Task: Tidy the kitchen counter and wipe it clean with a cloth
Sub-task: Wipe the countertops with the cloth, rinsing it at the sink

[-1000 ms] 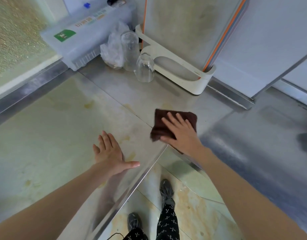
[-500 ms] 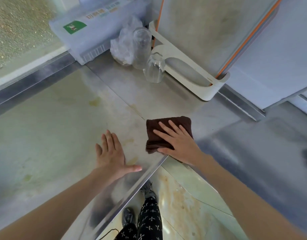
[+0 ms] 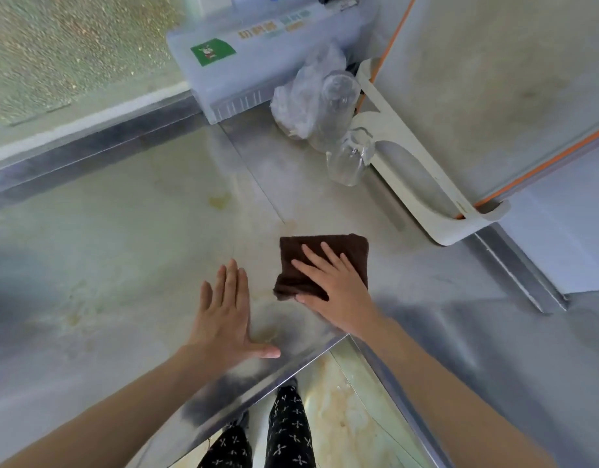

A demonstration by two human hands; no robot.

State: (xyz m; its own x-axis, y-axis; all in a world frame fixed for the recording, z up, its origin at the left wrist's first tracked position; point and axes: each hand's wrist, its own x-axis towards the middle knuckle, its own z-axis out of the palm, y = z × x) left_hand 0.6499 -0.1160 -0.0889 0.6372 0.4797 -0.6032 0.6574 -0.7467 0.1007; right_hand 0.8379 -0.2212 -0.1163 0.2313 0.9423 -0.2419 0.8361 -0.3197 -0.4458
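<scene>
Wiping is in hand. The brown cloth [image 3: 321, 265] lies near the counter [image 3: 122, 265] corner, pressed flat under the straight-fingered right hand [image 3: 335, 288]. The left hand [image 3: 227, 319] rests flat, grasping nothing. Yellow stains [image 3: 219, 200] are judged the next target.

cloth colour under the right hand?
Dark brown cloth, plain with no pattern, pressed flat by the right hand. Head view shows it.

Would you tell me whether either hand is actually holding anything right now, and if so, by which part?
Nothing is gripped. The right hand presses flat on the brown cloth, covering its near right part; the left hand rests flat on the counter.
</scene>
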